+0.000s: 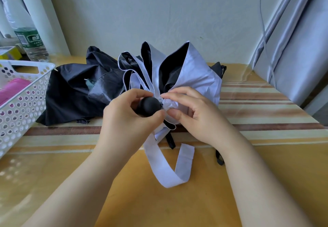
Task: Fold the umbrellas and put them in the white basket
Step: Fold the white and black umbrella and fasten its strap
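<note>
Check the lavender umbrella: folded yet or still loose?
Still loose. The lavender umbrella has its panels fanning out unwrapped, and its strap hangs undone on the table.

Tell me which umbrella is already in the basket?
The pink folded umbrella lies inside the white perforated plastic basket. The lilac-and-black umbrella and the black umbrella are on the table.

Count time: three umbrellas on show. One pale lilac umbrella (193, 70) with a black lining, loose and unfolded, mid-table. One black umbrella (74, 88) slumped beside it on the left. One pink umbrella (12, 88) already lying in the basket. That's one white basket (26, 106), perforated, at the left edge. Two hands in play: left hand (127, 118), right hand (193, 114). One plastic bottle (29, 38) with a green label stands behind the basket. One table (266, 102), striped cloth.
</note>
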`<control>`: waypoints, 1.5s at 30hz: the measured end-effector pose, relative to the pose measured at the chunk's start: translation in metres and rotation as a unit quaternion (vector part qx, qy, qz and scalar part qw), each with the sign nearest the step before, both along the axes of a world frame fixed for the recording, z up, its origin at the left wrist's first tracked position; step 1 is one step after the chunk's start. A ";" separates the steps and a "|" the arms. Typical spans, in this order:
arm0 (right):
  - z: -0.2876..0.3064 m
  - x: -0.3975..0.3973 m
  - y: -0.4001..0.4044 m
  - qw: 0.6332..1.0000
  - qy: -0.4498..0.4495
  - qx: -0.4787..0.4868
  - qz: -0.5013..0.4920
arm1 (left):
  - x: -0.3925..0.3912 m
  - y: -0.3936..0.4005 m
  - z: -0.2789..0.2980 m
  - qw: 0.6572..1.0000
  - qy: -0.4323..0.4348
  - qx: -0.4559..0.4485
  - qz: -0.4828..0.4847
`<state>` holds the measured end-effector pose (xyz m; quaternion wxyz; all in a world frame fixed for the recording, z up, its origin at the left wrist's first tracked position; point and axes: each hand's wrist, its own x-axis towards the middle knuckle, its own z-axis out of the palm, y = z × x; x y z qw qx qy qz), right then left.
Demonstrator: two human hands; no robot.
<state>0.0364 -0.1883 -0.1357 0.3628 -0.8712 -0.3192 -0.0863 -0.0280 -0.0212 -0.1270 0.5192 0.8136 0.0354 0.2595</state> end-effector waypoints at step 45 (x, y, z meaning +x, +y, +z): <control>-0.015 0.005 0.014 0.991 -0.083 0.071 -0.074 | 0.008 -0.005 -0.019 0.991 -0.003 -0.131 -0.037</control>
